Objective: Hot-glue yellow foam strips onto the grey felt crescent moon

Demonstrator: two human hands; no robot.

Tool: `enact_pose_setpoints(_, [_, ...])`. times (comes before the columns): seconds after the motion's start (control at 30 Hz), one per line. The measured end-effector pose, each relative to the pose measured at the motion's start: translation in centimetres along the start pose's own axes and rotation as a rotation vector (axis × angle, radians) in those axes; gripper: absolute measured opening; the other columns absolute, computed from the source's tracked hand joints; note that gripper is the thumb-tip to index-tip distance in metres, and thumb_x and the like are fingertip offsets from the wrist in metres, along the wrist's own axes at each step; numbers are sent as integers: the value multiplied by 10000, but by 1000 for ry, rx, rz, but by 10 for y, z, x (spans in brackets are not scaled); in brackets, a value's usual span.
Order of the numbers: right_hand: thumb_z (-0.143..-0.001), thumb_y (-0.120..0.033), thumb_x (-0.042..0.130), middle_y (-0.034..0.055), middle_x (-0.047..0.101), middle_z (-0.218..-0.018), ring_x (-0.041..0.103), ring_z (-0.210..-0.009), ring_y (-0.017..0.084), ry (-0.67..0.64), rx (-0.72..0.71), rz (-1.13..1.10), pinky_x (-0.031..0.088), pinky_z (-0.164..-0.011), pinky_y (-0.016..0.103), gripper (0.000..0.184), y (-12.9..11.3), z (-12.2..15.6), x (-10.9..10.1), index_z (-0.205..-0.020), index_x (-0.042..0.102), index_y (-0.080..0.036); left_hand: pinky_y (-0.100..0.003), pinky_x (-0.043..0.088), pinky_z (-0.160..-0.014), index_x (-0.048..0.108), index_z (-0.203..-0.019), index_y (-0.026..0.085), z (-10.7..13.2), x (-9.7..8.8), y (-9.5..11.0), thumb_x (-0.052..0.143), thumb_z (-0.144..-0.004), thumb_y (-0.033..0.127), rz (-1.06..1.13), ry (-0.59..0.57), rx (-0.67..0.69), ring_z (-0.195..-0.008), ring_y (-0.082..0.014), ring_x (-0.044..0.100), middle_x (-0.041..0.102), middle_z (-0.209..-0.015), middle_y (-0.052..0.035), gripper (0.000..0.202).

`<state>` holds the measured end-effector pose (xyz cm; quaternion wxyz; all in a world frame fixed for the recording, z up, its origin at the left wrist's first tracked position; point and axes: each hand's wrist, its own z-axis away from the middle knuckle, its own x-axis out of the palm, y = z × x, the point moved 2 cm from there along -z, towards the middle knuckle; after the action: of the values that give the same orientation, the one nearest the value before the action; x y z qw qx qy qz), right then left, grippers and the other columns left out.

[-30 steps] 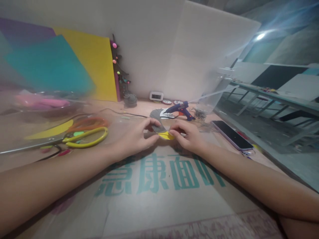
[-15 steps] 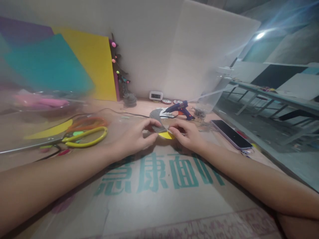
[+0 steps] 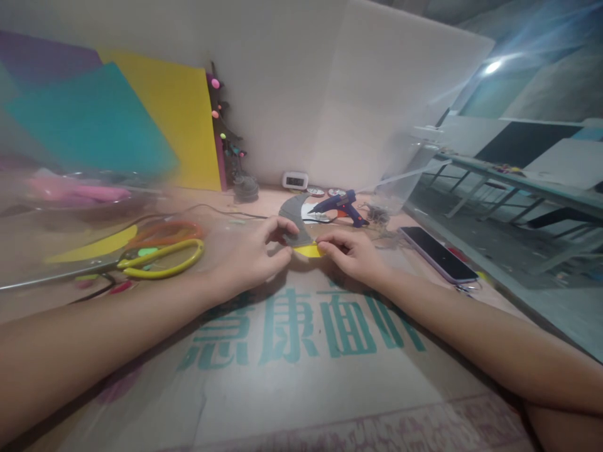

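Observation:
Both my hands meet at the middle of the table over a cardboard sheet (image 3: 301, 370) printed with teal characters. My left hand (image 3: 257, 254) pinches a grey curved foam piece (image 3: 294, 220), which stands tilted up off the table. My right hand (image 3: 351, 251) pinches a small yellow foam piece (image 3: 308, 251) that touches the lower end of the grey one. The fingers of both hands are closed on the joined pieces.
Yellow-handled scissors (image 3: 160, 257) and an orange pair lie at the left near a yellow foam offcut (image 3: 92, 246). A blue glue gun (image 3: 342, 206), a small clock (image 3: 294, 181) and a phone (image 3: 438, 254) lie behind and right. Coloured sheets (image 3: 94, 125) lean on the wall.
The grey piece has been lifted and tilted upright by my left hand; the yellow piece stays pinched beneath it. My hands have shifted slightly away from me.

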<state>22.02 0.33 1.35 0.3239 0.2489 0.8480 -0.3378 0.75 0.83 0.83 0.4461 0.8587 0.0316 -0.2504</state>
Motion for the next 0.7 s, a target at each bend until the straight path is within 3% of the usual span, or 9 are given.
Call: enact_pose_setpoints(0.7, [-901,-270,555,15,703,-736,587,-610,116,22,15,20,422,-582,224,184,-1,0,1,-850,703,-174,-311,444,-887,498,-984,206,-1,1,-4,492,-722,74,72,-52,-35,-962,-166,555,546,-944,-5,294])
